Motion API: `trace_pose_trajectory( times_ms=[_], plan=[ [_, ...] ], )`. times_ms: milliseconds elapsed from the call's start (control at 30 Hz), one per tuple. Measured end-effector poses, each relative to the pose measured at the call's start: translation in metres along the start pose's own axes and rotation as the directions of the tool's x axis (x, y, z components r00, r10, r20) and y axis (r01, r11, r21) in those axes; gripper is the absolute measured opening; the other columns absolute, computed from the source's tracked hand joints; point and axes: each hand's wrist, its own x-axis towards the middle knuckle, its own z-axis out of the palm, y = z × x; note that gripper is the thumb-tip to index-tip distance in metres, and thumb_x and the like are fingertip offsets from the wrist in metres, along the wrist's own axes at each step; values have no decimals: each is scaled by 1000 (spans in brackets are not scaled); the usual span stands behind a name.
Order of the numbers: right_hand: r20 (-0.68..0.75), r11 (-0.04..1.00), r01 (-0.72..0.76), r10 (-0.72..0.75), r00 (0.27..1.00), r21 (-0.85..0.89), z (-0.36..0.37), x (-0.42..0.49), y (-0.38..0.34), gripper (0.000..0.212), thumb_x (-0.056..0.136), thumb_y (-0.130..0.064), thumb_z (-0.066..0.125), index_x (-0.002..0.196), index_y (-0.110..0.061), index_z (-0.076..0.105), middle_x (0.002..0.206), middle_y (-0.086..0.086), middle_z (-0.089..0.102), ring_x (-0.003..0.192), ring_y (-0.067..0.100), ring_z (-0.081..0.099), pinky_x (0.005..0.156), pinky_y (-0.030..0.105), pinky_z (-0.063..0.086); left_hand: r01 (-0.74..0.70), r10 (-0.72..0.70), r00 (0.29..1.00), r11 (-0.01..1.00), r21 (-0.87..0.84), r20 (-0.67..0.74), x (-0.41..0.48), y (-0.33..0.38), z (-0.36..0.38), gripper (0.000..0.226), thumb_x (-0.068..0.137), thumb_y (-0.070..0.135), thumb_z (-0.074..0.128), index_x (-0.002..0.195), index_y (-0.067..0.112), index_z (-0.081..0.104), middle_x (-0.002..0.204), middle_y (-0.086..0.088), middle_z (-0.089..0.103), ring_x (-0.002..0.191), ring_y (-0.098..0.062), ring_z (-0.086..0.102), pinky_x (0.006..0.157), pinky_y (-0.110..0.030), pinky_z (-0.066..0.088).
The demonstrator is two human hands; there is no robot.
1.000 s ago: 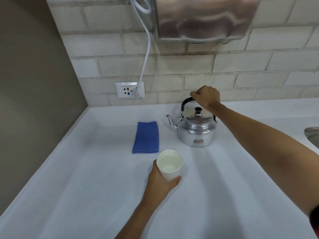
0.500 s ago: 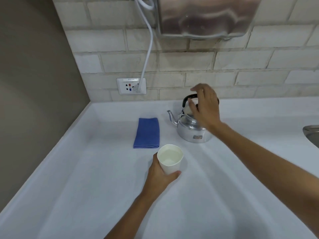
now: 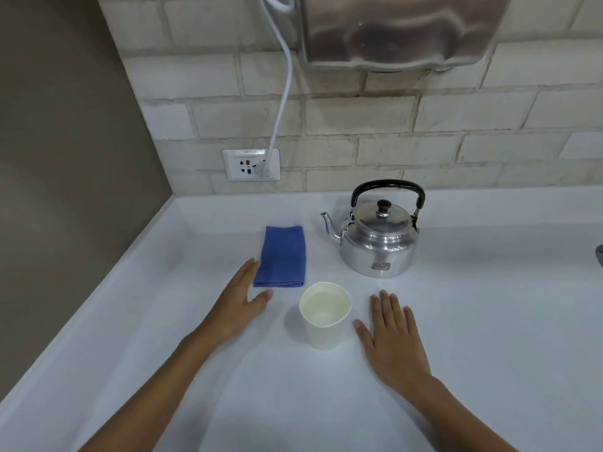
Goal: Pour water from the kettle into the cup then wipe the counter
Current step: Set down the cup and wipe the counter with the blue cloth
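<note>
Both hands are letting go: right hand [image 3: 393, 342] off the kettle [image 3: 378, 238], left hand [image 3: 239, 303] off the cup [image 3: 324, 316], fingers spread, empty. Cup is holding water, so pouring looks done; cloth [image 3: 282, 256] is lying beside left fingertips for wiping.

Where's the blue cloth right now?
In the head view the folded blue cloth lies flat on the white counter, left of the kettle and just behind the cup, with the left hand at its near-left corner.
</note>
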Motion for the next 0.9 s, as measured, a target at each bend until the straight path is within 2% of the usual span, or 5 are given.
trace_pose_trajectory(
  times_ms=[233, 433, 600, 800, 900],
  plan=[
    [-27, 1000, -16, 16, 999, 16, 0, -3, 1, 67, 93, -52, 7, 143, -13, -13, 157, 6, -12, 143, 19, -15, 114, 35, -14, -54, 31, 997, 926, 374, 67, 114, 10, 43, 57, 96, 37, 33, 144, 13, 12, 156, -5, 7, 142, -21, 9, 115, -36, 12],
    [-59, 999, -19, 21, 998, 36, 0, -3, -4, 66, 94, -51, 10, 142, -14, -15, 157, 3, -14, 142, 16, -18, 113, 33, -18, -9, -23, 999, 829, 558, 50, 156, -7, 72, 57, 97, 40, 18, 144, 10, 5, 156, -11, 3, 143, -25, 0, 116, -40, 1],
    [-68, 1000, -14, 15, 998, 16, -2, -3, -4, 65, 94, -49, 11, 144, -13, -11, 157, 6, -11, 143, 18, -15, 115, 34, -15, -123, 16, 981, 819, 561, 192, 145, 3, 81, 54, 97, 39, 16, 144, 17, 3, 156, -5, 1, 143, -23, -3, 117, -38, -1],
    [-44, 999, -10, 11, 999, 34, -3, -5, -4, 65, 94, -49, 11, 144, -12, -9, 157, 6, -11, 143, 17, -15, 116, 34, -13, -519, 347, 851, 668, 533, 394, 62, -14, 67, 55, 97, 35, 25, 139, 29, -9, 153, 6, -6, 142, -15, -5, 116, -29, -2],
    [-41, 999, -13, 14, 999, 39, -3, -4, -5, 65, 94, -49, 11, 145, -12, -8, 157, 6, -10, 143, 17, -14, 115, 34, -14, -531, 361, 837, 720, 446, 412, 46, -27, 36, 52, 91, 53, 10, 137, 36, -6, 149, 16, -4, 139, -3, -5, 114, -21, -1]
  ],
)
